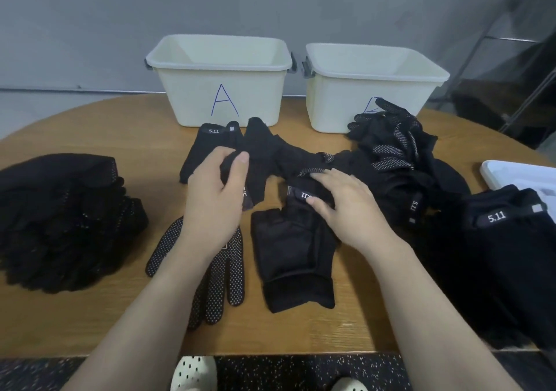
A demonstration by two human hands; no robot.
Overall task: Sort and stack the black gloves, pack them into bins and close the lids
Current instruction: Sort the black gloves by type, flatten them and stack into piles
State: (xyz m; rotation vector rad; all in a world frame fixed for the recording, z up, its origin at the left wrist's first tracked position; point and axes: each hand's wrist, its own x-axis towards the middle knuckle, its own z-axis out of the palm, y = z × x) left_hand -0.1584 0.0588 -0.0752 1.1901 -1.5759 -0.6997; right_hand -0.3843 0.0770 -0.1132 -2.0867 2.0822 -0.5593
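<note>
Head view: round wooden surface (90, 324) seen from above, both bare forearms reaching in from the bottom of the frame. Left hand (215, 193), centre of frame, has fingers and thumb curled round a bunched black fabric glove (261, 156) that trails toward the upper right. Right hand (346, 207), just right of centre, lies with fingers extended and slightly bent on a black glove with a "5.11" wrist tab (293, 249); whether it grips the cloth cannot be told, it reads as pressing. Below the left wrist lies a black knit glove with white grip dots (219, 285), flat on the surface, fingers pointing to the bottom of the frame. Another black glove with a "5.11" tab (207, 147) lies flat just above the left hand. At left of frame, a stacked pile of black dotted gloves (63, 219). At right of centre, a loose heap of black gloves (397, 150), some dotted, reaches up against the right bin. At lower right, a second pile of black "5.11" gloves (493, 264). Two cream plastic bins stand at the far edge, both open: the left bin marked "A" in blue (222, 83), and the right bin (370, 89), its letter mostly hidden by gloves. A white lid (517, 174) lies at the right edge, partly under the lower-right pile.
</note>
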